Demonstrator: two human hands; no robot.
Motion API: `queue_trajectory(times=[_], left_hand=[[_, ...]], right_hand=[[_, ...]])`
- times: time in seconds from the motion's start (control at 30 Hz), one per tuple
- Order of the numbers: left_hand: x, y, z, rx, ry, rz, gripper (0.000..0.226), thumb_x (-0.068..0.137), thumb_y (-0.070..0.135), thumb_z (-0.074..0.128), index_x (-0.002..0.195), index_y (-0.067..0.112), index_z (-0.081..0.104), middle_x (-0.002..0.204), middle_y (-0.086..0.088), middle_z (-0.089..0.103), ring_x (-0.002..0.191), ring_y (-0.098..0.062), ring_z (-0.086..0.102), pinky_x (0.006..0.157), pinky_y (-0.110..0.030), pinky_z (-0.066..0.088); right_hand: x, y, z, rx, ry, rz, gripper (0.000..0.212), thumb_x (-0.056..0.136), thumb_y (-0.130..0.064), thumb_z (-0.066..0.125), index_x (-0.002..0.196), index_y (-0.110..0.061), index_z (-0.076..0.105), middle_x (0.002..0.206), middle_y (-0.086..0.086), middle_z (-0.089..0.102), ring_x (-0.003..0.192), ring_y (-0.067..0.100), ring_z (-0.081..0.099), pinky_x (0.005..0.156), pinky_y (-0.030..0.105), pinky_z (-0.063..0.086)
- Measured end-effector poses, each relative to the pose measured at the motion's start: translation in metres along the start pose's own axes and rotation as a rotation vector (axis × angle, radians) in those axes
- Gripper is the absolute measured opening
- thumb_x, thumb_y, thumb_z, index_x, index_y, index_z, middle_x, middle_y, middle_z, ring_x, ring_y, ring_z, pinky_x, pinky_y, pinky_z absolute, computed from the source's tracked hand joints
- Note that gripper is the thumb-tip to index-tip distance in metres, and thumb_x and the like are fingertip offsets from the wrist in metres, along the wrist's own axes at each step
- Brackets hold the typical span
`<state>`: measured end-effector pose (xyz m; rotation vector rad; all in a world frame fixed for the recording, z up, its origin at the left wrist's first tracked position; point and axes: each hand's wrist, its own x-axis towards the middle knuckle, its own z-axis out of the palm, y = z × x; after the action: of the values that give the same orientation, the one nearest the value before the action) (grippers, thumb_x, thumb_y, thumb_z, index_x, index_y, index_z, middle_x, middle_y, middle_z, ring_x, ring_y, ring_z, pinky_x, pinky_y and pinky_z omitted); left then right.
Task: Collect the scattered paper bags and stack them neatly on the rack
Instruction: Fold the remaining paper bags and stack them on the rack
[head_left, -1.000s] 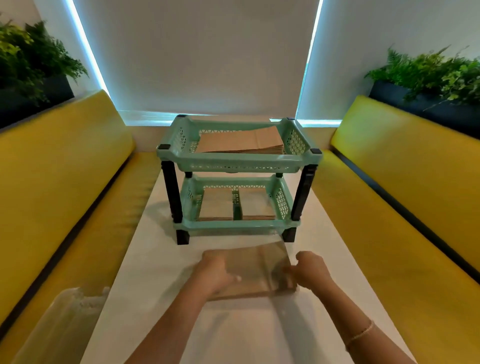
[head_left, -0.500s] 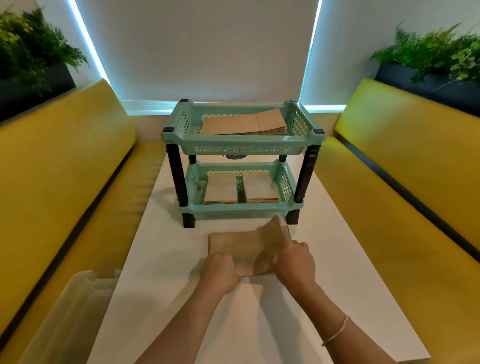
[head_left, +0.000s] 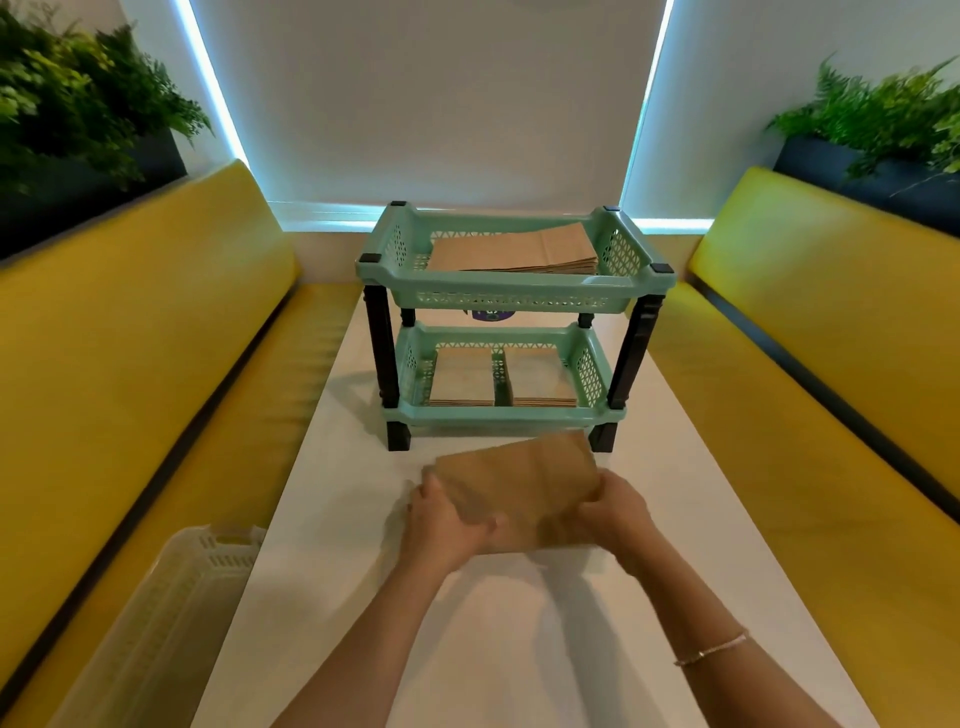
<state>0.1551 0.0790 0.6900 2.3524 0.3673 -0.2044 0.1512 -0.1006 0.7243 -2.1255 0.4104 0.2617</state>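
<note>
A flat brown paper bag (head_left: 519, 491) is held above the white bench (head_left: 337, 519) between two hands. The left hand (head_left: 441, 525) is curled round the bag's left edge, thumb on top, fingers underneath. The right hand (head_left: 621, 512) grips the right edge in the same manner, and a thin bracelet (head_left: 710, 648) is worn on that wrist. The bag is tilted, its far right corner raised toward the rack.

Left of the hands, one pale perforated basket (head_left: 171, 618) is seen beside the bench's edge, on a yellow seat (head_left: 130, 364). Beyond the hands, one two-tier green rack (head_left: 514, 291) stands on the bench. One stack of bags (head_left: 514, 252) lies in the top tray, and two stacks (head_left: 504, 376) lie side by side in the lower tray. Bare bench surface is left on both sides of the rack and in front of the hands. Two planters (head_left: 878, 130) are set behind the seats.
</note>
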Motion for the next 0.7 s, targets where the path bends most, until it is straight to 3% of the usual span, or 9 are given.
queue_trajectory(times=[0.1,0.2,0.27,0.33,0.4,0.47,0.7], left_hand=[[-0.007,-0.012,-0.011,-0.545,0.088,-0.055,0.117,0.064,0.032,0.085,0.150,0.017,0.007,0.147,-0.008,0.034,0.131,-0.026,0.039,0.102,-0.039,0.040],[-0.021,-0.028,-0.015,-0.912,-0.014,0.047,0.081,0.069,0.009,0.080,0.137,0.020,0.038,0.116,-0.001,0.058,0.100,-0.012,0.057,0.077,-0.020,0.052],[-0.029,-0.038,-0.009,-0.959,-0.050,0.100,0.059,0.065,0.004,0.080,0.115,0.023,0.056,0.106,0.000,0.061,0.094,-0.011,0.059,0.073,-0.020,0.053],[-0.038,-0.045,0.002,-0.972,-0.066,0.106,0.054,0.057,0.002,0.082,0.102,0.023,0.061,0.104,-0.003,0.066,0.095,-0.015,0.063,0.081,-0.026,0.053],[-0.046,-0.046,0.010,-0.972,-0.085,0.104,0.049,0.058,-0.005,0.081,0.096,0.020,0.064,0.090,0.002,0.072,0.085,-0.011,0.067,0.072,-0.021,0.054],[-0.052,-0.042,0.012,-0.945,-0.105,0.129,0.044,0.060,-0.009,0.080,0.092,0.018,0.066,0.078,0.008,0.074,0.076,-0.006,0.069,0.066,-0.016,0.053],[-0.050,-0.044,-0.005,-0.876,-0.103,0.198,0.042,0.061,-0.010,0.079,0.088,0.019,0.066,0.077,0.010,0.073,0.076,-0.004,0.068,0.065,-0.013,0.052]], right_hand=[[-0.010,0.017,-0.022,0.251,-0.191,-0.038,0.035,0.073,0.013,0.061,0.101,-0.008,0.062,0.103,0.014,0.065,0.097,0.030,0.062,0.086,0.042,0.054],[-0.028,0.039,-0.022,0.369,-0.195,-0.082,0.034,0.076,0.016,0.060,0.091,-0.014,0.066,0.092,0.010,0.068,0.087,0.025,0.065,0.068,0.029,0.056],[-0.039,0.057,-0.010,0.370,-0.135,-0.085,0.036,0.077,0.015,0.061,0.090,-0.018,0.065,0.090,0.007,0.069,0.084,0.021,0.066,0.066,0.026,0.055],[-0.045,0.073,0.006,0.356,-0.058,-0.064,0.033,0.077,0.013,0.063,0.092,-0.017,0.065,0.091,0.009,0.069,0.083,0.020,0.066,0.065,0.026,0.054],[-0.048,0.080,0.017,0.430,0.027,-0.035,0.030,0.077,0.013,0.063,0.092,-0.014,0.065,0.089,0.011,0.069,0.079,0.021,0.065,0.062,0.027,0.054],[-0.050,0.076,0.018,0.494,0.087,-0.065,0.032,0.077,0.014,0.062,0.088,-0.015,0.065,0.087,0.008,0.068,0.079,0.021,0.064,0.062,0.026,0.053],[-0.053,0.061,0.008,0.525,0.040,-0.189,0.034,0.073,0.018,0.062,0.085,-0.014,0.067,0.086,0.007,0.069,0.081,0.020,0.065,0.066,0.025,0.052]])
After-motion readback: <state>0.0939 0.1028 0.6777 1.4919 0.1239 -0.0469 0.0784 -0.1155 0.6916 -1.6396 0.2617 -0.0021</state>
